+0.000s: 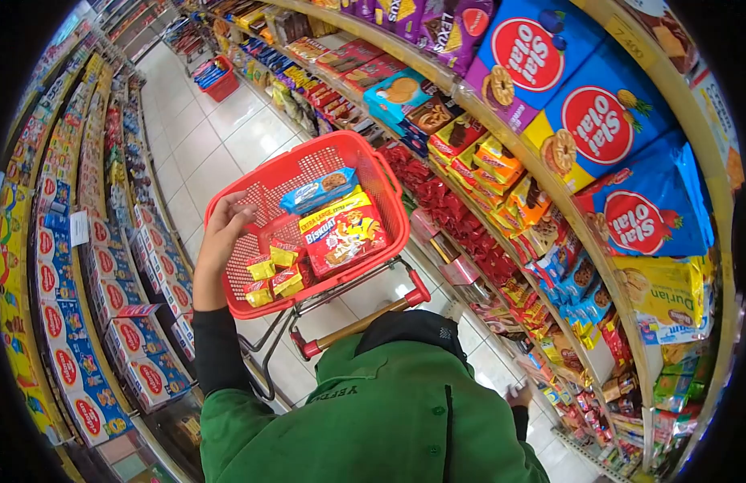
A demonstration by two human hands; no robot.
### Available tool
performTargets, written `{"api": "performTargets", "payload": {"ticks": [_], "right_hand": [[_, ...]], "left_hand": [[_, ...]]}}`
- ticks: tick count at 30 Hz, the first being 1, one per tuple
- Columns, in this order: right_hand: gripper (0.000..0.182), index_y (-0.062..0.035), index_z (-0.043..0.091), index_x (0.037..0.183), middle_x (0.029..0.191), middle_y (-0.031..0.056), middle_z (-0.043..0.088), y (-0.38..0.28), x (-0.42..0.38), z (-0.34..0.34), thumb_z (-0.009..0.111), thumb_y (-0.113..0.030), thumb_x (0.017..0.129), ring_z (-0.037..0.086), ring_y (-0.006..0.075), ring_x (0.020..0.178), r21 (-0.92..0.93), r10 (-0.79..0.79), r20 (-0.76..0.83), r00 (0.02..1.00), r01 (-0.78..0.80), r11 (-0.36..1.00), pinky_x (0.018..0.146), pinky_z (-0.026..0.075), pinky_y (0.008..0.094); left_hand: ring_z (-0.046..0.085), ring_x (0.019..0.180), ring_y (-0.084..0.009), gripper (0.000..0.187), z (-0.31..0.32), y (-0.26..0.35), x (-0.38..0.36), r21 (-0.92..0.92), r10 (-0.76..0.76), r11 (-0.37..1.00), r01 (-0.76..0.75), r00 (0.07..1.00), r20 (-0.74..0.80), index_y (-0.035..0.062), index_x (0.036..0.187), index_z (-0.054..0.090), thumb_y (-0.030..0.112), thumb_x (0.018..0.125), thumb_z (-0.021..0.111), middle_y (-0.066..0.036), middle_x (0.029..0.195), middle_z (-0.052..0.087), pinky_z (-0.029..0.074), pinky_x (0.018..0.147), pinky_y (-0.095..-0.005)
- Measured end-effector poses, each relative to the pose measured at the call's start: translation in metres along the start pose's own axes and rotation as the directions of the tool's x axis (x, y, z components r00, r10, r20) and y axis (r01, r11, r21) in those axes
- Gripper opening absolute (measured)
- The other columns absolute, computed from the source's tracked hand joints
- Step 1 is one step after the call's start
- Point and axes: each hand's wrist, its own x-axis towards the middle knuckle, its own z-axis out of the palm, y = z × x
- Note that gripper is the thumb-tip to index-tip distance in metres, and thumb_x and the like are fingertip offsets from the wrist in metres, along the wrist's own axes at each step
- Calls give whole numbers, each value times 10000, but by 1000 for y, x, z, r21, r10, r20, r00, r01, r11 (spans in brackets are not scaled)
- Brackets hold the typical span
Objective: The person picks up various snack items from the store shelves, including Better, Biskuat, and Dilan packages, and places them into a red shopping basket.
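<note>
My left hand [225, 229] is over the left rim of a red basket [374, 161], its fingers apart and nothing seen in them. The basket rests on a cart with a wooden handle [358, 328]. Inside lie a blue biscuit pack [319, 190], a red and yellow Biskuat pack [342, 233] and several small yellow and red packets [288, 281]. My right hand [518, 395] is low at my right side, near the lower shelves, small and partly hidden; its finger pose is unclear.
Shelves of biscuits and snacks line the right side, with large blue Slai O'lai packs [596, 129] close by. Stacked boxes [151, 377] fill the left shelves. Farther up the tiled aisle [197, 149] stands another red basket [219, 87] on the floor, near a cart.
</note>
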Motion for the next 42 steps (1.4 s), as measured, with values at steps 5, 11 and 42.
{"api": "performTargets", "payload": {"ticks": [5, 11, 42], "right_hand": [[429, -116, 354, 1174, 1122, 187, 383, 108, 52, -34, 487, -263, 793, 511, 373, 801, -491, 336, 170, 926, -216, 844, 597, 467, 435], [340, -105, 409, 1084, 971, 137, 456, 3, -66, 36, 480, -252, 786, 544, 271, 680, -521, 190, 82, 978, -120, 845, 507, 416, 349], [277, -87, 467, 1004, 868, 104, 493, 7, -83, 4, 498, -192, 750, 559, 250, 662, -727, 70, 153, 986, 64, 683, 549, 422, 358]], "left_hand": [[512, 803, -106, 330, -14, -61, 16, 253, -28, 967, 7, 997, 77, 27, 1070, 452, 141, 772, 538, -40, 875, 545, 405, 694, -211], [536, 852, -237, 409, 8, -88, 15, 614, -8, 750, -247, 924, 382, 80, 1068, 504, 230, 703, 610, -155, 1034, 491, 430, 754, -329], [406, 1020, -366, 511, 62, -171, 131, 954, -32, 296, -41, 998, 53, 18, 1051, 393, 188, 635, 638, -157, 1076, 396, 418, 781, -444]]}}
